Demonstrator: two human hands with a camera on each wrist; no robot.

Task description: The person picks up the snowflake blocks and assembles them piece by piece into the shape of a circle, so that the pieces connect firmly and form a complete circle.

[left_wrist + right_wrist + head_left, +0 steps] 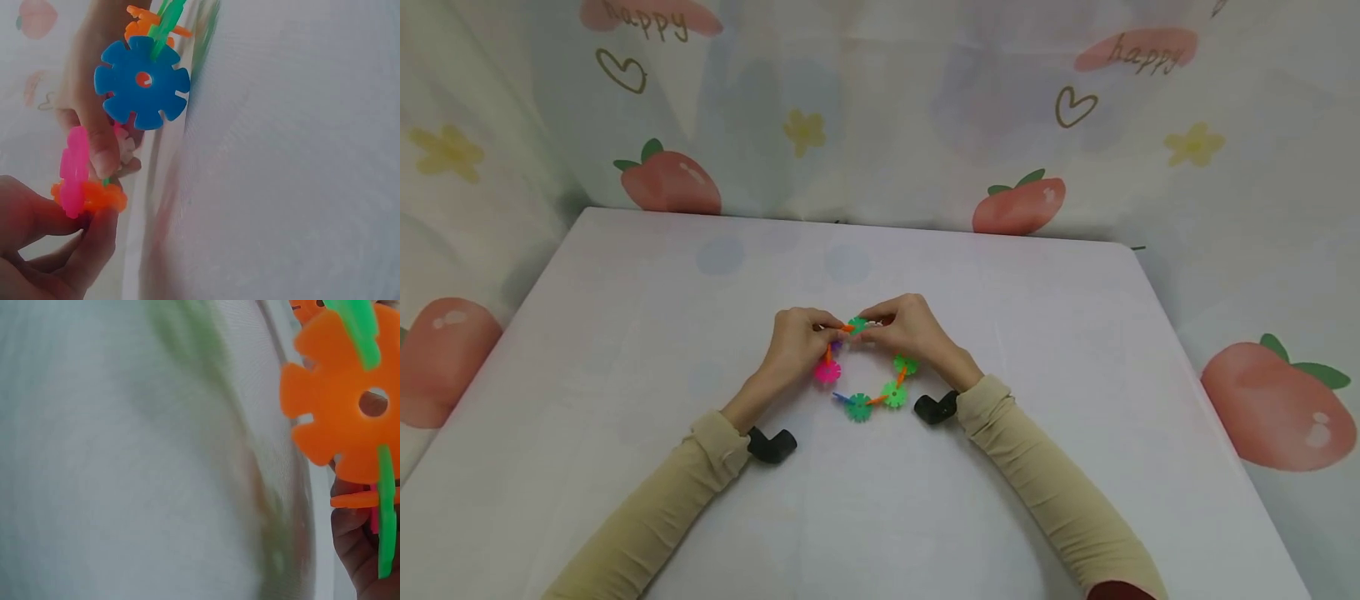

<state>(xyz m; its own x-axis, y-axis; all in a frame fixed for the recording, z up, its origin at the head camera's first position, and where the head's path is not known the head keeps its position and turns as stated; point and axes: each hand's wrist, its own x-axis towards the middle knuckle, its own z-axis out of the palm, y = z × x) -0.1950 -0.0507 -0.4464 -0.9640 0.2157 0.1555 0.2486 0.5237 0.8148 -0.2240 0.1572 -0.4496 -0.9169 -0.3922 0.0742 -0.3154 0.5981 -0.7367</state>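
A chain of slotted plastic flower discs bends into a ring with a gap at its lower left. In the head view a pink disc (827, 372) and an edge-on blue disc (841, 398) face each other across that gap. At the ring's far side, my left hand (797, 340) pinches an orange disc (103, 197), a pink disc (75, 169) right by its fingertips. My right hand (913, 329) holds the chain by a green disc (857, 326), with a white disc partly hidden under its fingers. Close to the right wrist camera hangs another orange disc (331, 394).
A white-covered table (1037, 350) lies under both hands. Black angled wrist pieces (772, 447) stick out at the sleeve cuffs. Behind the table hangs a printed curtain (880, 108) with fruit and flower patterns.
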